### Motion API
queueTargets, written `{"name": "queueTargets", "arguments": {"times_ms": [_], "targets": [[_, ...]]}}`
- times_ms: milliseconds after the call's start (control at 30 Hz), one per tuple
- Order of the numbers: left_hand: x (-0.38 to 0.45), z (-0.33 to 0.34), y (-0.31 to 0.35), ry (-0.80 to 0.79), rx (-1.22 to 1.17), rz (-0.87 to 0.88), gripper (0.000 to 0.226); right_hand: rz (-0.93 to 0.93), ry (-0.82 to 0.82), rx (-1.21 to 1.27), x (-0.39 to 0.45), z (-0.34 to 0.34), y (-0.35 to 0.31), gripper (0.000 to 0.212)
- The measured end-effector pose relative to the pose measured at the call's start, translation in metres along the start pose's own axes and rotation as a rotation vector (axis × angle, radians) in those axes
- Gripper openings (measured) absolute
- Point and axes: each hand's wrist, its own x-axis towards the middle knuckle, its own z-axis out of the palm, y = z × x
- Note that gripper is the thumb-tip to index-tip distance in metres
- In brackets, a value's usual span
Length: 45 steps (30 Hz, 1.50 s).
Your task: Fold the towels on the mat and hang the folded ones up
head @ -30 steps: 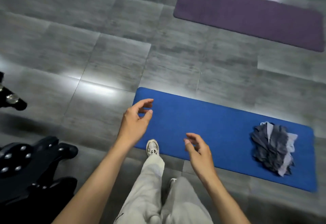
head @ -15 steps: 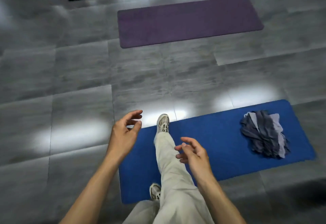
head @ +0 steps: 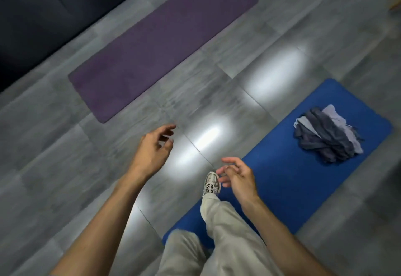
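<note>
At the far left a dark surface, too blurred to name with confidence, runs along the top corner, and beside it lies the one purple mat, bare of any towels. Compared with half a second ago the whole floor has swung in the view: the purple mat now slants from lower left to upper right, so the person has turned and kept stepping. The left hand hangs over the grey tiled floor, fingers loosely curled and spread, holding nothing. Next comes the leading shoe, planted at the near corner of the one blue mat, where before it stood nearer that mat's far edge; only this one shoe shows now. The right hand hovers just above and beside the shoe, likewise slack and empty. Farther right, toward the far end of the blue mat, sits the single heap of towels, dark grey pieces mixed with paler ones, crumpled together so that the number in it cannot be counted. The heap looks untouched and well apart from both hands, so I judge that folding has not begun and the person is walking into position to reach it.
</note>
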Motion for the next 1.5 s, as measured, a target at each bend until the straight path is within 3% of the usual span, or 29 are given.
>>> {"name": "queueTargets", "arguments": {"times_ms": [333, 467, 800, 1000, 1300, 1400, 1500], "targets": [[0.161, -0.009, 0.112, -0.251, -0.025, 0.244, 0.037, 0.026, 0.198, 0.196, 0.066, 0.007, -0.110, 0.025], [0.233, 0.000, 0.141, -0.315, -0.070, 0.313, 0.035, 0.018, 0.353, 0.299, 0.100, 0.004, -0.142, 0.024], [0.348, 0.051, 0.250, -0.741, 0.051, 0.591, 0.039, 0.072, 0.783, 0.366, 0.129, -0.027, -0.174, 0.025], [0.379, 0.133, 0.318, -0.904, 0.242, 0.737, 0.040, 0.092, 1.028, 0.540, 0.146, -0.074, -0.169, 0.032], [0.402, 0.296, 0.404, -1.056, 0.457, 0.723, 0.036, 0.163, 1.073, 0.650, 0.212, -0.205, -0.175, 0.013], [0.406, 0.348, 0.427, -1.141, 0.504, 0.692, 0.035, 0.168, 1.094, 0.698, 0.241, -0.247, -0.175, 0.015], [0.422, 0.396, 0.442, -1.236, 0.562, 0.766, 0.036, 0.145, 1.111, 0.817, 0.274, -0.282, -0.175, 0.016]]}}
